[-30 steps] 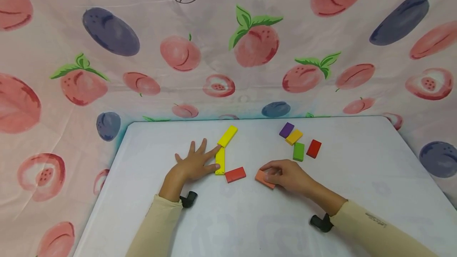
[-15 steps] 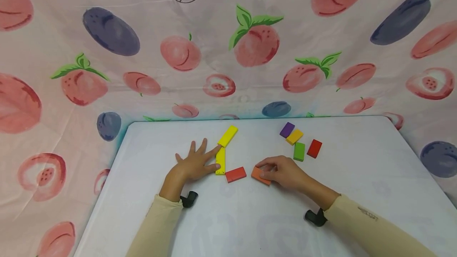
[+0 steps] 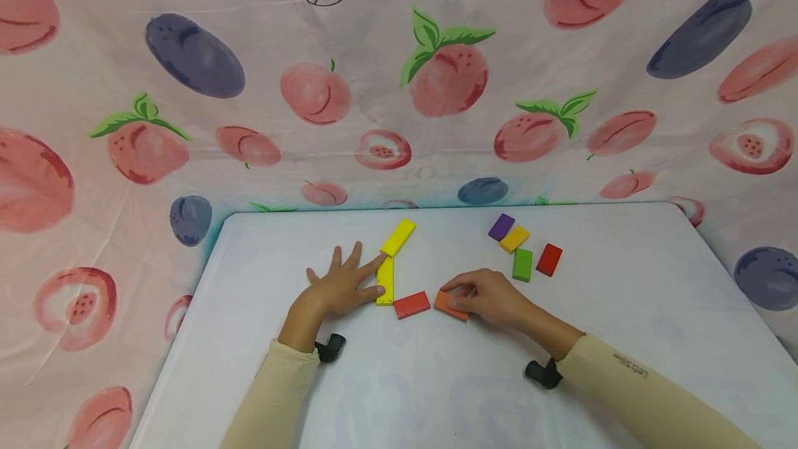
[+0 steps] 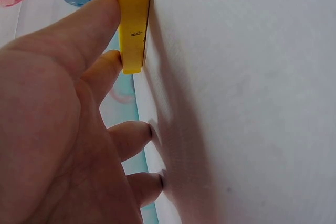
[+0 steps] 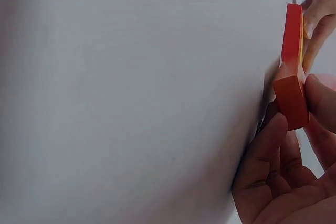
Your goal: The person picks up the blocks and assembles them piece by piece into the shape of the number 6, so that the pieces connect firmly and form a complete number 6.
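Observation:
My left hand (image 3: 338,288) lies with fingers spread. Its thumb and index fingertip touch a yellow block (image 3: 386,281), which also shows in the left wrist view as a yellow block (image 4: 133,22). Beyond it, a second yellow block (image 3: 397,238) slants away, end to end with the first. A light red block (image 3: 411,305) lies flat at the near end of the yellow one. Between thumb and fingers, my right hand (image 3: 495,298) pinches an orange block (image 3: 445,303), close to the light red block with a small gap. The right wrist view shows the orange block (image 5: 292,102) from its end.
At the back right lie a purple block (image 3: 501,227), an amber block (image 3: 514,239), a green block (image 3: 522,265) and a dark red block (image 3: 549,260). A fruit-patterned cloth (image 3: 262,158) hangs behind the white table (image 3: 280,231).
My right hand has slid the orange block leftward and slightly away from me, closer to the light red block. The left hand stays where it was on the yellow block.

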Demonstrator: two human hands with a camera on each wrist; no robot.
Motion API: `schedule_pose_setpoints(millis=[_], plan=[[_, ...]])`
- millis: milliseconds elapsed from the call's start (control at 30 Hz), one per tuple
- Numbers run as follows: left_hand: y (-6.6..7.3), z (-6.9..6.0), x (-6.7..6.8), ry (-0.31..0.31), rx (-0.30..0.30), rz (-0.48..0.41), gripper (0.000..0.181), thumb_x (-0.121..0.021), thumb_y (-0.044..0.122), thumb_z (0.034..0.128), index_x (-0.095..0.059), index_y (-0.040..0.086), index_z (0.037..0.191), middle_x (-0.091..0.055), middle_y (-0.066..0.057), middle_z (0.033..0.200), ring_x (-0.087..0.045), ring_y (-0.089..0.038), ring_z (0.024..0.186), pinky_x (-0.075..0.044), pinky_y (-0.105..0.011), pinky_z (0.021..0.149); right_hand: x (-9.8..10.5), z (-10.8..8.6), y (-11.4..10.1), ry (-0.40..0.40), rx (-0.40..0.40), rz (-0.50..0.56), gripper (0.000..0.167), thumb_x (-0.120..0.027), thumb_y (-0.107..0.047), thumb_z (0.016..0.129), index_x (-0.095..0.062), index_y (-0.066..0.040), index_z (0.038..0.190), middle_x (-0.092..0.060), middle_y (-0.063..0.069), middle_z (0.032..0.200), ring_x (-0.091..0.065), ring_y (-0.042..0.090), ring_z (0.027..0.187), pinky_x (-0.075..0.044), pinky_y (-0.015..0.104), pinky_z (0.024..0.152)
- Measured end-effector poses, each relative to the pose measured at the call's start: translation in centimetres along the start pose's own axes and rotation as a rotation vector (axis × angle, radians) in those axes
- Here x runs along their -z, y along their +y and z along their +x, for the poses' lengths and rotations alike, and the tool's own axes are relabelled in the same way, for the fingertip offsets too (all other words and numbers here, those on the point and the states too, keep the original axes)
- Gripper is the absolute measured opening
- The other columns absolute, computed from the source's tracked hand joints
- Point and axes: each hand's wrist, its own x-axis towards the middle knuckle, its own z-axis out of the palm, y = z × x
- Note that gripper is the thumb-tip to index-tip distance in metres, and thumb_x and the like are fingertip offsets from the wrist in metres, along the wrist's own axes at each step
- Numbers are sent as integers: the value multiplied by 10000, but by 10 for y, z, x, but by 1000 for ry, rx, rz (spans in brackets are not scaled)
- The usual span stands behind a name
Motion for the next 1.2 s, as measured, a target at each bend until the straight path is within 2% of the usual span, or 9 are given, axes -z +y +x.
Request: schedule_pose_setpoints(millis=[367, 767, 1000, 1200], plan=[[-1, 0, -1, -1, 2, 7, 703, -571, 591, 972, -257, 476, 1590, -9, -77, 1742, 87, -469, 1573, 21, -899, 1039, -2, 2, -6, -6, 28, -53, 242, -753, -189, 932, -778, -251, 1165, -677, -50, 916, -578, 145, 891, -523, 275, 752], [0, 0, -1, 1, 1, 1, 705, -582, 582, 970, -265, 472, 1589, -19, -80, 1741, 84, -469, 1574, 22, -896, 1043, -6, 4, -9, 49, 47, -123, 248, -742, -142, 927, -789, -233, 1153, -676, -63, 874, -568, 137, 839, -513, 262, 718], [0, 0, -1, 5, 3, -2, 703, -585, 579, 969, -270, 473, 1587, -21, -79, 1741, 87, -468, 1574, 26, -896, 1042, -5, 7, -4, 25, 61, -125, 247, -743, -141, 931, -787, -232, 1156, -659, -66, 868, -556, 140, 849, -501, 273, 727], [-2, 1, -2, 5, 4, 6, 705, -582, 582, 969, -264, 476, 1589, -21, -79, 1742, 84, -472, 1573, 23, -901, 1035, 2, 7, 1, -8, 42, -111, 262, -777, -252, 912, -772, -258, 1174, -660, -70, 908, -568, 147, 898, -507, 279, 754]])
